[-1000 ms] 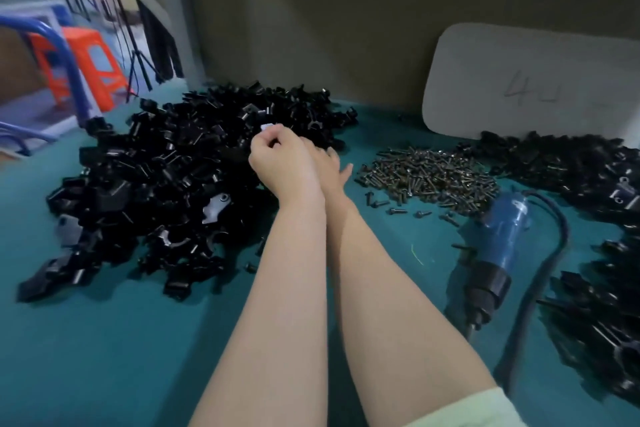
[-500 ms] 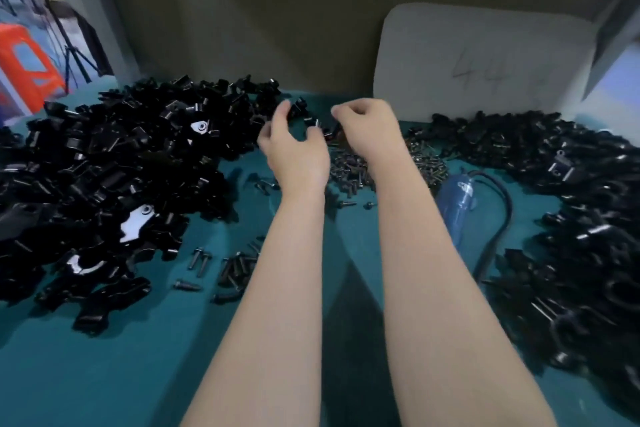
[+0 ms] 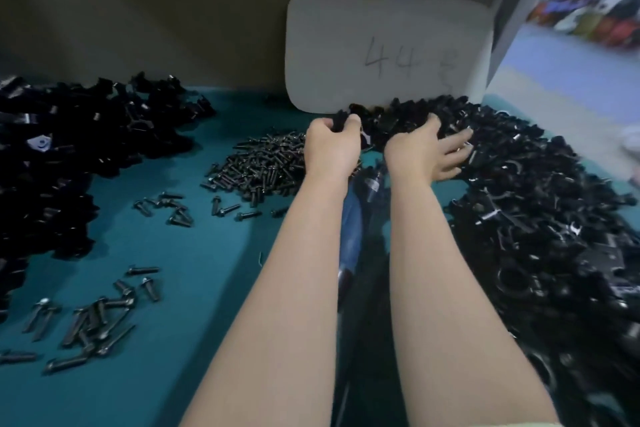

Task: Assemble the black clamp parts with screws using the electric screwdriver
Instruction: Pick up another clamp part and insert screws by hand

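Gripping a black clamp part (image 3: 341, 122) in the left hand (image 3: 330, 151), right hand (image 3: 424, 152) fingers (image 3: 457, 142) splayed over the pile (image 3: 536, 201)

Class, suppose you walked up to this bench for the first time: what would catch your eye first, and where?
Two arms reach up the middle: the left hand grips a black part, the right hand lies spread on the right heap of clamp parts. A second heap sits far left, screws are piled between, and a white board marked 44 leans at the back.
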`<state>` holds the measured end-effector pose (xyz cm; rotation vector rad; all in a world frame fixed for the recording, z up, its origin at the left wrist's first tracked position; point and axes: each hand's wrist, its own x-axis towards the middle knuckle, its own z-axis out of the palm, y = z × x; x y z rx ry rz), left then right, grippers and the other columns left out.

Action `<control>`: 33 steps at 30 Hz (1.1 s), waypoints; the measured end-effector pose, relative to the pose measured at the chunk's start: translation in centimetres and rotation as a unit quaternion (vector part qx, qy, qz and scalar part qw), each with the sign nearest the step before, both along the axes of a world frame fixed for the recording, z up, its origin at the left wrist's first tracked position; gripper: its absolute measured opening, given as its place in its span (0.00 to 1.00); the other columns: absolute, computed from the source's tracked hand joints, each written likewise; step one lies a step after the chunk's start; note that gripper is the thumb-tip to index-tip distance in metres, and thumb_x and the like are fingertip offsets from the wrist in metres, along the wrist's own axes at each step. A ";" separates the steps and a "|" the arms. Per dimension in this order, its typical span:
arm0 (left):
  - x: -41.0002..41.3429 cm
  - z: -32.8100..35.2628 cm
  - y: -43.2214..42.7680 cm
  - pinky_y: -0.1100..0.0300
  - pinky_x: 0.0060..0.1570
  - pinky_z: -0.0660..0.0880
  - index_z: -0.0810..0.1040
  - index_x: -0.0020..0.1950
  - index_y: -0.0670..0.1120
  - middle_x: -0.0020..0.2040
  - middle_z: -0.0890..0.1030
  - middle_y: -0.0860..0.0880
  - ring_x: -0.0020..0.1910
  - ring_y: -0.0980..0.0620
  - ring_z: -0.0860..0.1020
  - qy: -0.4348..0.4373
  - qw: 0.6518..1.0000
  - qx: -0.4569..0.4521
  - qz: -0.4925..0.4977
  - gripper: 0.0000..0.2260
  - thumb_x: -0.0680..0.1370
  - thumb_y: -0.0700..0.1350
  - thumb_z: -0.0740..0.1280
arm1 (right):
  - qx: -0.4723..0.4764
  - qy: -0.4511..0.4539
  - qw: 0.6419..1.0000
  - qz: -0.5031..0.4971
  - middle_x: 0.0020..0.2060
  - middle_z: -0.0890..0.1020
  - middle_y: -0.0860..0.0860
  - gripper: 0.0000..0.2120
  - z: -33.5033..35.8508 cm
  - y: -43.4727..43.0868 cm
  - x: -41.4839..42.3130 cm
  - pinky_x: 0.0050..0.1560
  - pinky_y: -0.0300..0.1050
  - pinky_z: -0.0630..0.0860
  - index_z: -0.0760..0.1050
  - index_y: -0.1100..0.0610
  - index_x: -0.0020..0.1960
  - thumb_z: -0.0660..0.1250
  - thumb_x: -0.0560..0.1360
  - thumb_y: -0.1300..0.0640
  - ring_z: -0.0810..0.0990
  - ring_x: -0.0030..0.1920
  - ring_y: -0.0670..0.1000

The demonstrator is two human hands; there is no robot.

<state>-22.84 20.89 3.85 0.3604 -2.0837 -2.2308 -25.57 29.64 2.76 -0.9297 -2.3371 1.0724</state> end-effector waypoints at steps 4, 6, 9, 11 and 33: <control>-0.4 -0.1 1.0 0.56 0.54 0.78 0.69 0.67 0.40 0.57 0.75 0.43 0.47 0.50 0.77 -0.021 0.996 0.087 -0.009 0.16 0.81 0.44 0.63 | -0.048 -0.085 0.995 0.005 0.74 0.33 0.62 0.33 -0.7 1.1 -1.1 0.73 0.61 0.41 0.54 0.47 0.76 0.62 0.75 0.59 0.38 0.75 0.64; -0.2 0.2 1.1 0.61 0.48 0.77 0.70 0.67 0.39 0.57 0.74 0.43 0.48 0.50 0.77 -0.033 0.991 0.131 -0.017 0.14 0.82 0.42 0.61 | -0.065 -0.112 0.992 0.009 0.74 0.35 0.63 0.32 -1.1 1.0 -1.4 0.73 0.61 0.42 0.55 0.48 0.75 0.63 0.75 0.56 0.38 0.75 0.63; 0.1 0.6 1.0 0.62 0.46 0.78 0.73 0.58 0.40 0.54 0.76 0.42 0.48 0.50 0.78 -0.027 0.985 0.171 -0.028 0.07 0.81 0.40 0.61 | -0.053 -0.139 0.989 0.003 0.75 0.44 0.64 0.28 -1.6 0.8 -1.6 0.73 0.61 0.47 0.60 0.52 0.72 0.63 0.73 0.54 0.44 0.75 0.63; 0.3 0.8 1.0 0.64 0.42 0.78 0.72 0.61 0.41 0.48 0.76 0.46 0.41 0.54 0.78 -0.010 0.982 0.188 -0.028 0.10 0.81 0.41 0.62 | -0.050 -0.149 0.988 -0.006 0.73 0.53 0.62 0.24 -1.9 0.7 -1.5 0.73 0.58 0.50 0.66 0.54 0.68 0.63 0.73 0.52 0.52 0.72 0.62; 7.9 0.6 -5.5 0.60 0.55 0.74 0.72 0.53 0.40 0.49 0.77 0.45 0.46 0.52 0.76 0.018 0.900 0.434 0.031 0.06 0.83 0.42 0.59 | -0.292 0.160 0.917 0.218 0.41 0.76 0.50 0.12 0.9 -6.1 9.1 0.52 0.52 0.79 0.65 0.56 0.51 0.68 0.74 0.60 0.81 0.44 0.52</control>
